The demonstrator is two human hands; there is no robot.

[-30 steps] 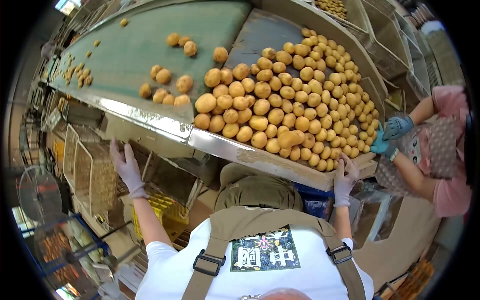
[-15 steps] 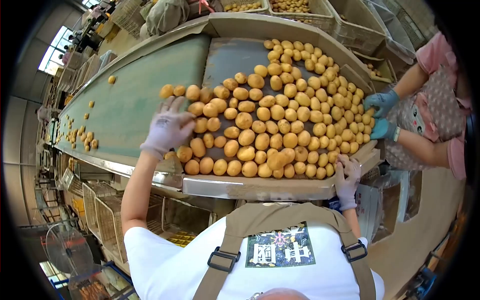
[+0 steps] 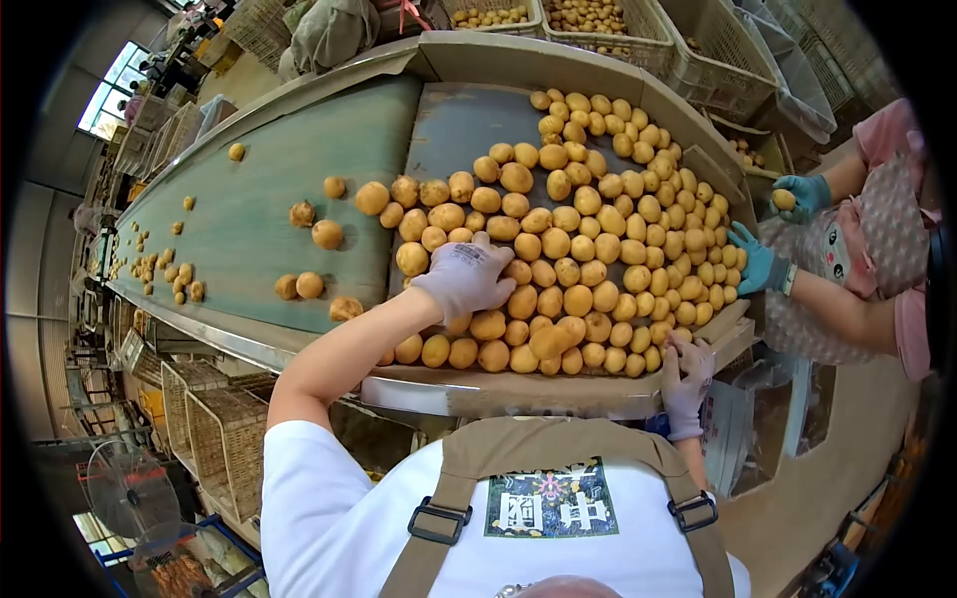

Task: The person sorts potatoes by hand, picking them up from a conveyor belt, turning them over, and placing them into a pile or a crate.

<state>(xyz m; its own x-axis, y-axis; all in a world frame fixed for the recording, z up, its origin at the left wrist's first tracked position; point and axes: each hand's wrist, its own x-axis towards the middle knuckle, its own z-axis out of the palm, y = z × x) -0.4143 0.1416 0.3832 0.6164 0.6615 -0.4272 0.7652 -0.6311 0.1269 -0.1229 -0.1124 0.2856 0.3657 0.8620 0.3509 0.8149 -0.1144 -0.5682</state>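
My left hand (image 3: pixel 467 276), in a pale lilac glove, lies on the potatoes (image 3: pixel 553 242) spread over the sorting table. Its fingers are stretched and apart, touching several potatoes without closing round one. At the table's front right corner, my right hand (image 3: pixel 686 389) in a matching glove rests against the rim (image 3: pixel 608 399). The fingers there look bent but apart, with the tips beside the nearest potatoes, and no held potato shows. Yellow-brown potatoes lie close together on the right half; some beneath my left hand are hidden.
A green conveyor belt (image 3: pixel 289 189) with scattered potatoes joins the table's left. At the right end, a co-worker in blue gloves holds a potato (image 3: pixel 784 199) in one hand; the other blue glove (image 3: pixel 755 261) touches the pile. Plastic crates (image 3: pixel 608 40) stand behind; more crates (image 3: pixel 224 429) stand front left.
My left hand has moved right, from the belt's end onto the potatoes. Several potatoes now lie further left on the belt. One of the co-worker's hands has lifted away with a potato.
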